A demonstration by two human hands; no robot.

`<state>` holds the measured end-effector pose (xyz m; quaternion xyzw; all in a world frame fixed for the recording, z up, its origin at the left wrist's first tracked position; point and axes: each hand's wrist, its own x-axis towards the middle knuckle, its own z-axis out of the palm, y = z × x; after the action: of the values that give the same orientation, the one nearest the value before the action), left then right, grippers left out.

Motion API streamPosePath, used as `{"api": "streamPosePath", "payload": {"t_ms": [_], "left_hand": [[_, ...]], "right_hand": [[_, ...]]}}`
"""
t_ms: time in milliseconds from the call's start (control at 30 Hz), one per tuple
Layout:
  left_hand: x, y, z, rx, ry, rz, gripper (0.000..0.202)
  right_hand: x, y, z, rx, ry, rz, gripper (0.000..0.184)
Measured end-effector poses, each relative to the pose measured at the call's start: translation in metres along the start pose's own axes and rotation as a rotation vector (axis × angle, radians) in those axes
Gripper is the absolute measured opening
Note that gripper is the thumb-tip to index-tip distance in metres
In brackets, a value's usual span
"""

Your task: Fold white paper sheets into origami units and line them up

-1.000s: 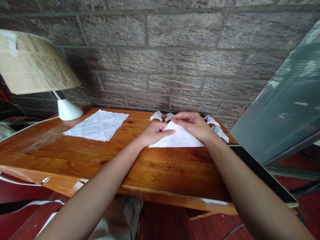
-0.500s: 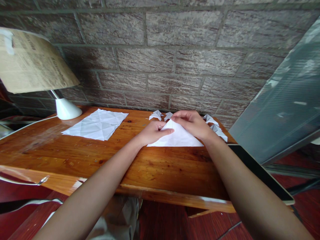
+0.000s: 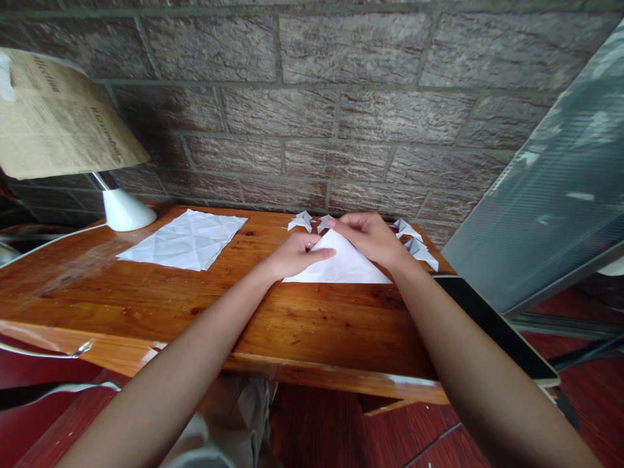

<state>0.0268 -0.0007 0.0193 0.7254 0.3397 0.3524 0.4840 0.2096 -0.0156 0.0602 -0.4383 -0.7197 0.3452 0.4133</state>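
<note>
Well left of the paper triangle (image 3: 346,266), creased paper (image 3: 182,240) lies flat, unshaped. The left hand (image 3: 295,255) pinches the triangle's left slope, its base apparently on the table (image 3: 312,325); small folded shapes (image 3: 300,221) behind it look finished. The triangle seems part-folded. The right hand (image 3: 371,238) grips its peak; right of it, more shapes (image 3: 423,253).

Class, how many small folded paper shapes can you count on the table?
4: first shape and second shape beyond the held paper; third shape and fourth shape to the right of the right hand. More may be hidden behind that hand.
</note>
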Motion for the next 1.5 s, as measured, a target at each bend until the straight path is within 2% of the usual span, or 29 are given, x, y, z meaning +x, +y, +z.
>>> {"api": "streamPosePath", "payload": {"t_ms": [133, 200, 267, 400, 600, 667, 700, 733, 833, 867, 900, 967, 1067, 1200, 1500], "left_hand": [[0.003, -0.001, -0.006, 0.003, 0.061, 0.08, 0.041], [0.004, -0.002, -0.008, -0.007, 0.101, 0.096, 0.039], [0.004, -0.003, -0.009, -0.062, 0.092, 0.077, 0.038], [0.003, -0.003, -0.007, -0.217, -0.003, -0.031, 0.045], [0.003, -0.002, -0.007, -0.277, 0.02, -0.104, 0.041], [0.003, -0.001, -0.006, -0.309, 0.049, -0.105, 0.042], [0.003, -0.001, -0.006, -0.331, 0.073, -0.104, 0.042], [0.003, -0.001, -0.006, -0.359, 0.107, -0.102, 0.044], [0.004, -0.002, -0.006, -0.47, 0.238, -0.078, 0.05], [0.005, -0.003, -0.007, -0.511, 0.28, -0.06, 0.051], [0.006, -0.004, -0.008, -0.551, 0.317, -0.036, 0.053], [0.009, -0.005, -0.009, -0.617, 0.376, 0.006, 0.055], [0.011, -0.006, -0.011, -0.674, 0.435, 0.022, 0.052], [0.011, -0.006, -0.01, -0.716, 0.441, 0.011, 0.049], [0.011, -0.006, -0.01, -0.704, 0.438, 0.038, 0.048]], "right_hand": [[0.002, 0.007, -0.015, -0.062, -0.235, 0.077, 0.047], [0.004, 0.011, -0.021, -0.111, -0.301, 0.102, 0.045], [0.005, 0.012, -0.025, -0.127, -0.316, 0.118, 0.044], [0.005, 0.011, -0.027, -0.095, -0.326, 0.133, 0.041], [0.003, 0.009, -0.019, -0.029, -0.31, 0.096, 0.041], [0.004, 0.01, -0.018, -0.016, -0.254, 0.077, 0.044], [0.005, 0.011, -0.018, -0.02, -0.186, 0.057, 0.046], [0.006, 0.012, -0.018, -0.028, -0.081, 0.029, 0.05], [0.011, 0.016, -0.012, -0.01, 0.35, -0.038, 0.067], [0.012, 0.018, -0.008, 0.038, 0.441, -0.023, 0.072], [0.012, 0.018, -0.004, 0.11, 0.458, 0.014, 0.073], [0.011, 0.018, 0.008, 0.298, 0.321, 0.132, 0.067], [0.008, 0.016, 0.024, 0.441, 0.136, 0.249, 0.042], [0.005, 0.015, 0.033, 0.484, 0.151, 0.24, 0.028], [0.004, 0.016, 0.035, 0.482, 0.123, 0.256, 0.028]]}}
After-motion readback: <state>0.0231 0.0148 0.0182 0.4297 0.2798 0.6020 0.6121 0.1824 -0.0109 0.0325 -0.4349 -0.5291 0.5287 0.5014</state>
